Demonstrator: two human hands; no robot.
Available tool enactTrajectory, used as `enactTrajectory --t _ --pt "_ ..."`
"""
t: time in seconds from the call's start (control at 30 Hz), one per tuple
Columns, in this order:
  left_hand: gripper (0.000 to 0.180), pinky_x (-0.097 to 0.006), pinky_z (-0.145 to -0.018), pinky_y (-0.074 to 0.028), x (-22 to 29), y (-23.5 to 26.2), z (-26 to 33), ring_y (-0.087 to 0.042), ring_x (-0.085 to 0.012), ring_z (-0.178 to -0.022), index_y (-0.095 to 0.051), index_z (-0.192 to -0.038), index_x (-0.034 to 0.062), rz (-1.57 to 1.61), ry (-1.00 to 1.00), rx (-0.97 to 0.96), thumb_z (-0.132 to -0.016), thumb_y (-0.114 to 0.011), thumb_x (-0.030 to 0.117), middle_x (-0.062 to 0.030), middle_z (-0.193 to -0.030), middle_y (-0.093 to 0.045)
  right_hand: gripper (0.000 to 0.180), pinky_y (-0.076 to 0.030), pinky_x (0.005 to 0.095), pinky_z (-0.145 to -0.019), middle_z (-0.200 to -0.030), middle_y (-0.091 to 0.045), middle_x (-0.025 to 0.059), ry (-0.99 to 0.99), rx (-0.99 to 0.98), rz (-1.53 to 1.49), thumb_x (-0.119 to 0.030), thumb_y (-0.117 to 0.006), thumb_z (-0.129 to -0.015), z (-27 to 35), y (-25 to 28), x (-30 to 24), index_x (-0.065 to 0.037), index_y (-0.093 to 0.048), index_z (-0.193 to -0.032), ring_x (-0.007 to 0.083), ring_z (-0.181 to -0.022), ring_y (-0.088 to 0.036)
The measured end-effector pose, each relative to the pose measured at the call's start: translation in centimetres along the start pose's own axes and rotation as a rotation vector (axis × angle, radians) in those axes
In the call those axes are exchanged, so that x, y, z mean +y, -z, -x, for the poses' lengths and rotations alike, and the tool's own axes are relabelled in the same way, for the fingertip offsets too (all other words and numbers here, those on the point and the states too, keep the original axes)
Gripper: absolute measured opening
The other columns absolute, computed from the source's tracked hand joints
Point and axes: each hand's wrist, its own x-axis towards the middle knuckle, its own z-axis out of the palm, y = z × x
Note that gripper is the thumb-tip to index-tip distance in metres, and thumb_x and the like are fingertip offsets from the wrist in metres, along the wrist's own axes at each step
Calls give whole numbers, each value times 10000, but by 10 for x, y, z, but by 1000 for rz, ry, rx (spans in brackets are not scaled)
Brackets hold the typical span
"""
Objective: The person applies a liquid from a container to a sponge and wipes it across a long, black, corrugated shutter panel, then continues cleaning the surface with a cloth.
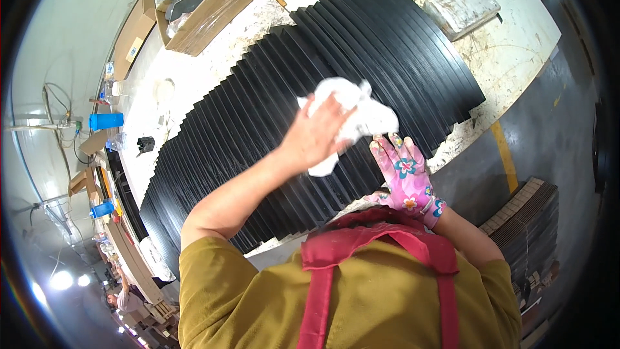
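Long black ribbed strips (pixel 258 84) lie side by side across the table, their ends stepped. My bare left hand (pixel 314 130) presses a crumpled white cloth (pixel 352 106) onto them near the middle. Its fingers are spread over the cloth and slightly blurred. My right hand (pixel 408 178) wears a pink flowered glove. It rests at the near edge of the strips, fingers stretched out, with the fingertips close to the cloth's right end. Nothing shows in its grasp.
A stained pale block (pixel 462 8) sits at the far right of the table (pixel 516 39). An open cardboard box (pixel 216 10) of odds and ends stands far left. Blue cups (pixel 106 121) line the left side. Stacked slats (pixel 523 220) stand at the right. Another person (pixel 126 297) is far off lower left.
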Motion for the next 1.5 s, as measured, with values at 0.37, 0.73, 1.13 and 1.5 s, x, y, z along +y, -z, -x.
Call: enactTrajectory --t 0.37,0.73,1.13,1.5 --pt "743 -536 -1039 -406 -87 -9 -39 -439 -426 -1309 -331 -1450 -41 -46 344 279 -913 -665 350 -237 -1465 -412 1075 -66 490 -1215 -1644 -223 92 14 25 102 -730 -498 -776 -3 0 4 -69 -215 -1576 325 -1513 -187" --pt "583 -541 -1111 -329 105 -23 37 -381 -364 -1410 -439 -1428 38 238 200 179 -935 -626 285 -144 -1527 -392 925 -202 522 -1172 -1486 -402 203 -15 63 -164 -455 -783 -707 0 12 -1 -34 -425 -1449 406 -1403 -320" --pt "324 -297 -944 -457 9 32 140 -592 -180 -1068 -538 -1291 -20 912 762 882 -978 -539 63 -113 -1139 -622 892 -200 500 -1190 -1545 -397 87 77 239 108 -245 -755 -735 12 18 -2 -71 -353 -1512 309 -1437 -325" --pt "332 -284 -921 -442 14 15 195 -553 -135 -1026 -523 -1317 -12 806 829 722 -1005 -551 97 -81 -1134 -600 793 -180 506 -1199 -1530 -440 119 -35 276 -139 -121 -649 -817 18 11 -4 18 -285 -1507 324 -1413 -385"
